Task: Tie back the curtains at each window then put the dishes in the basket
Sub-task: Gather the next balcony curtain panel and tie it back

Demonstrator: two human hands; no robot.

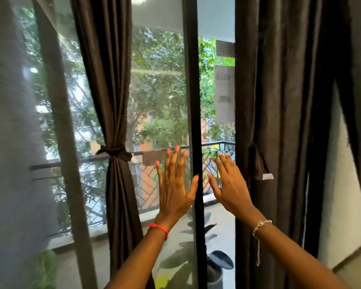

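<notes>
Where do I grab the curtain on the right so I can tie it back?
Probably grab the right curtain at its inner edge, level with its hanging tie, the height where the left curtain is bunched. Come from the window side with the right hand, which is nearest, and scoop the loose straight folds toward the wall.

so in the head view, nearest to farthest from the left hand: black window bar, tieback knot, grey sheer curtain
1. black window bar, right at the left hand's thumb
2. tieback knot, further off to its left
3. grey sheer curtain, at the far left edge
</notes>
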